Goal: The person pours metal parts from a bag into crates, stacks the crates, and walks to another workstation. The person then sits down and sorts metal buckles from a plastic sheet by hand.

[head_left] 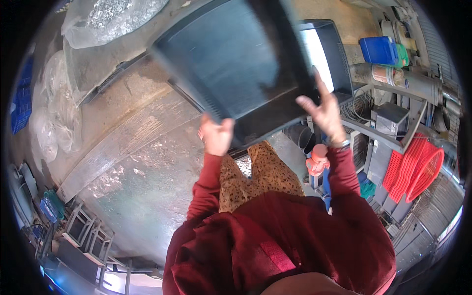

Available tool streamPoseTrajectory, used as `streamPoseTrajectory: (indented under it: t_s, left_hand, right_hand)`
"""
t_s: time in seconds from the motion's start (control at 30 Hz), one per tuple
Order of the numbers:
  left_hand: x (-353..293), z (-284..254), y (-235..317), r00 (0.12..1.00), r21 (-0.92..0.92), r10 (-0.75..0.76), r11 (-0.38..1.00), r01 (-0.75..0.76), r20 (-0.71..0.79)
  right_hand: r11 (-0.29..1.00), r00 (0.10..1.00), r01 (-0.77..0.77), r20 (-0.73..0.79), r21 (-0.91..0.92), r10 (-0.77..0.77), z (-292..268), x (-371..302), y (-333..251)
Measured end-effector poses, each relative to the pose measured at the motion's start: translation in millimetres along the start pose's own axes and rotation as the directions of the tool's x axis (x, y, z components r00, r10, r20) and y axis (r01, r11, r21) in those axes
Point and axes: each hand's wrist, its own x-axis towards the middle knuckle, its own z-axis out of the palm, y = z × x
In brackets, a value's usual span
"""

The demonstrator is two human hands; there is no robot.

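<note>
Black rectangular plastic tray (236, 59): held up in front of the body, tilted, above and beyond the knees; its outer edges are blurred, and its broad inner face is a glossy blue-grey.
Maroon long-sleeved top (295, 231): worn by the person, sleeves reaching out to both wrists.
Left hand (216, 135): closed on the tray's near left corner, thumb pointing up.
Right hand (323, 113): thumb and forefinger spread apart, at the tray's right side; whether the palm presses on it, I cannot tell. Band on its wrist (339, 144): metallic-looking.
Tan trousers with dark spots (260, 177): below the tray's near edge.
Salmon-pink plastic bottle (317, 160): just left of the right forearm.
Second black tray with a bright white inside (342, 64): behind the held one, partly hidden by it.
Red perforated plastic baskets (413, 164): nested together, well right of the right forearm.
Blue plastic container (378, 50): upper right.
Clear plastic bag of small shiny metal pieces (108, 19): upper left.
Blue plastic crates (22, 105): far left.
</note>
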Motion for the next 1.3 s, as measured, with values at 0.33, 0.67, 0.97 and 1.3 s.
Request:
streamPoseTrajectory:
  t_s: [0.33,0.67,0.97,1.3]
  left_hand:
    - [-39.9,199.0,115.5,0.886,0.038,0.047,0.997,-0.073,0.462]
    - [-11.0,237.1,86.2,0.910,0.163,-0.114,0.985,0.052,0.400]
    - [-7.0,220.9,83.2,0.913,0.180,-0.085,0.984,0.012,0.399]
    - [-5.1,234.3,84.9,0.871,0.131,-0.129,0.989,0.075,0.474]
  right_hand:
    - [0.890,0.902,-0.275,-0.224,0.363,0.370,-163.9,-36.9,203.7]
    - [0.907,0.918,-0.345,-0.113,0.239,0.379,-141.2,-1.0,217.0]
    - [0.927,0.952,-0.297,-0.006,0.228,0.306,-141.1,1.8,213.5]
    - [0.964,0.967,-0.255,-0.003,0.078,0.256,-151.4,17.7,209.1]
